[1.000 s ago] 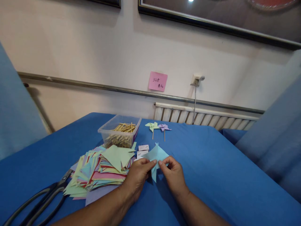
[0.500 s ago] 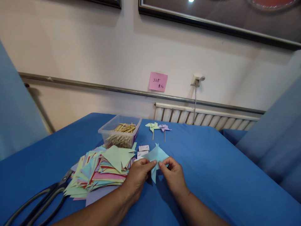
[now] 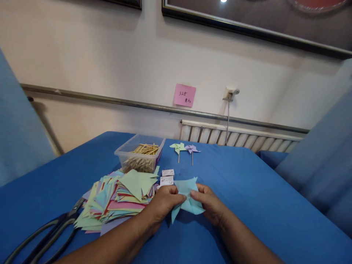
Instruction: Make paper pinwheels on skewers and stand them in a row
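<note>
Light-blue folded paper (image 3: 186,187) has turned and dropped slightly in view since the earlier frame; the right hand (image 3: 209,200) now has its thumb on the sheet's face, and the left hand (image 3: 166,200) has its thumb lower.

Counts, large to small. One table under a blue cloth (image 3: 247,198). Two blue curtains, left curtain (image 3: 22,128) and right curtain (image 3: 316,154). Two wall frames, both cut off: large frame (image 3: 247,27), smaller frame (image 3: 132,3). One radiator (image 3: 220,135) behind the table. One stack of coloured paper (image 3: 123,201), sheets too many to count, left of the left hand. One pair of scissors (image 3: 70,218), beside the stack's left edge. One clear plastic box (image 3: 121,156), behind the stack.

One light-blue paper in hand, pointed blades sticking out, between the two hands and above the cloth. Left hand pinches its left side, thumb in front; right hand pinches the right side, thumb on the face near the middle. Fingers behind the sheet mostly hidden.

One pink note (image 3: 184,95) on the wall. Two pinwheels on sticks, well beyond the hands: green pinwheel (image 3: 178,147), violet pinwheel (image 3: 192,148), touching or overlapping, can't tell. Two small white boxes (image 3: 166,180) clearly visible just beyond the left hand, maybe a third, partly hidden. Thin sticks (image 3: 145,149) in the plastic box, uncountable.
</note>
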